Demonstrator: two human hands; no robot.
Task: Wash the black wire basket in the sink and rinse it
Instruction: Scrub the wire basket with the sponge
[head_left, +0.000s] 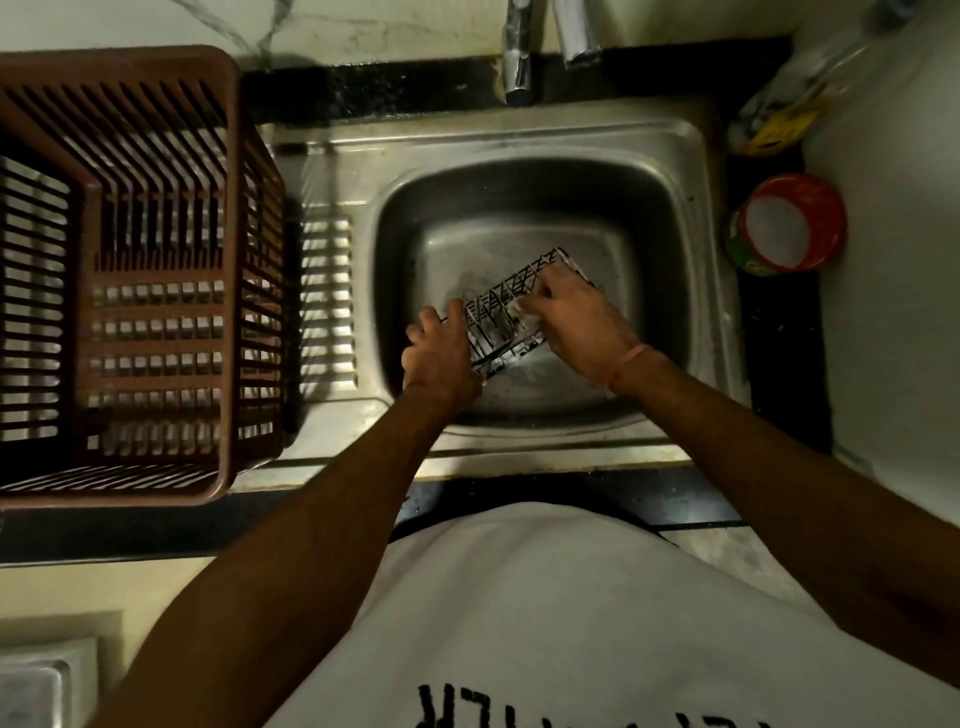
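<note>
small black wire basket (511, 306), rectangular, thin metal rods in a grid, sits tilted inside the bowl of the dull stainless steel sink (675, 156), low toward the near side. left hand (441, 353) curls its fingers round the near-left end of the basket frame and holds it steady. right hand (576, 317) is over the far-right part, fingers bent and pinching a small pale scrub pad or sponge (524, 317) against the wires; what the pad is exactly is too blurred to tell.

handling, judged: light, stiff, open mesh, so it should not flex much but thin rods dig into fingers and turn slick with soap. best hold looks like the rim rod or a corner, where the frame is thickest, not the mid-grid wires. wet steel bowl under it is slippery, basket could skate if pressed without the holding hand.

materials: sink is brushed metal with water marks and a ribbed drain board on its left. chrome tap (517, 57) at the back; no running water visible. brown slatted plastic crate (119, 270) stands on the counter left of the sink, rigid, open ribs. round red tub with white contents (784, 223) on the dark counter right of the sink. person wears a white shirt with black lettering.

washing step looks in hand, rinse not yet done.
</note>
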